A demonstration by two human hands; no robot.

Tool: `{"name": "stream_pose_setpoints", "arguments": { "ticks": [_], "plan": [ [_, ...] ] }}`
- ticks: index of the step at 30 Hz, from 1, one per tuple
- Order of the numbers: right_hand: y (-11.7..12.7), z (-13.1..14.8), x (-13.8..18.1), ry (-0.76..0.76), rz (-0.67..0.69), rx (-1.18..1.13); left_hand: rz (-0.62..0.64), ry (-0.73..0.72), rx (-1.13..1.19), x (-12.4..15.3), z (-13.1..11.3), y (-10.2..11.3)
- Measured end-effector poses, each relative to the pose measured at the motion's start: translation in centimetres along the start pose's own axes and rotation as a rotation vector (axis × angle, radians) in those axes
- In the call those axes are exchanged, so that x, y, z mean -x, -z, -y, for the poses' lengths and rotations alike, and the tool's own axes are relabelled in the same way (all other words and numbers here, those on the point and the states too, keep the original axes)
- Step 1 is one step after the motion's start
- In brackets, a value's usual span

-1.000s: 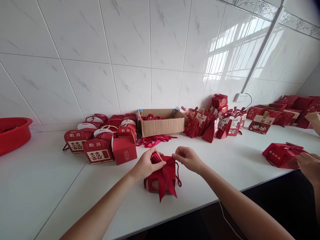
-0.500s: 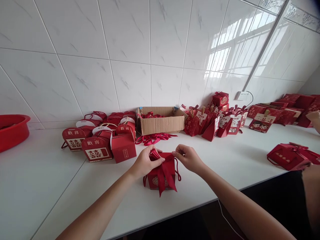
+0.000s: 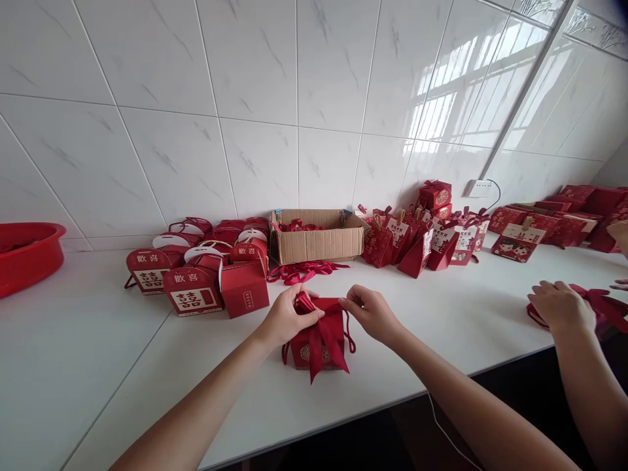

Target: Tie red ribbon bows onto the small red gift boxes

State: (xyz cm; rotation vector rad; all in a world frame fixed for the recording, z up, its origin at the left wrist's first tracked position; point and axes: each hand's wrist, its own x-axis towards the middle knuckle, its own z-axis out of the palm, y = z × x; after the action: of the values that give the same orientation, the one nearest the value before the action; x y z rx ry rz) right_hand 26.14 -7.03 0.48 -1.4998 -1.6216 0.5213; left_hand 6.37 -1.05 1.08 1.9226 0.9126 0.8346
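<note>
A small red gift box (image 3: 316, 352) stands on the white counter (image 3: 98, 366) in front of me. A red ribbon (image 3: 326, 333) is draped over its top and hangs down its front. My left hand (image 3: 284, 319) pinches a folded loop of that ribbon at the box's top left. My right hand (image 3: 369, 313) pinches the ribbon's other end at the top right. Both hands are closed on the ribbon.
A cardboard carton (image 3: 316, 241) with ribbons stands at the wall, loose ribbons (image 3: 301, 271) before it. Red boxes (image 3: 196, 275) sit left, red bags (image 3: 417, 242) right. A red basin (image 3: 27, 255) is far left. Another person's hand (image 3: 559, 304) rests on a red box (image 3: 601, 307) at right.
My hands stayed on the ribbon and shifted it slightly on the box. The other person's hand has come down onto the red box at the right.
</note>
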Motion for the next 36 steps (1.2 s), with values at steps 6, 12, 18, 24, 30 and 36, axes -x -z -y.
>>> {"name": "stream_pose_setpoints", "arguments": {
  "ticks": [6, 12, 18, 24, 30, 36],
  "plan": [
    [-0.9, -1.5, 0.0, -0.050, -0.024, -0.177, 0.003, -0.047, -0.003, 0.2, -0.3, -0.1],
    [-1.1, -4.2, 2.0, -0.077, -0.035, -0.598, -0.010, -0.120, 0.152, 0.3, -0.1, -0.3],
    [-1.1, -5.5, 5.1, 0.073, 0.334, -0.543, -0.029, -0.082, 0.297, -0.1, 0.2, -0.5],
    [-1.9, -3.4, 6.1, 0.050, 0.294, -0.420, 0.045, -0.037, 0.425, 0.2, 0.5, -0.5],
    [-0.6, -6.5, 6.6, -0.049, 0.149, -0.357, -0.001, -0.008, 0.601, 0.3, 0.9, -1.1],
    [6.1, -12.5, 6.7, -0.282, -0.232, -0.160, 0.008, 0.029, 0.576, 0.0, 1.4, -1.4]
  ]
}}
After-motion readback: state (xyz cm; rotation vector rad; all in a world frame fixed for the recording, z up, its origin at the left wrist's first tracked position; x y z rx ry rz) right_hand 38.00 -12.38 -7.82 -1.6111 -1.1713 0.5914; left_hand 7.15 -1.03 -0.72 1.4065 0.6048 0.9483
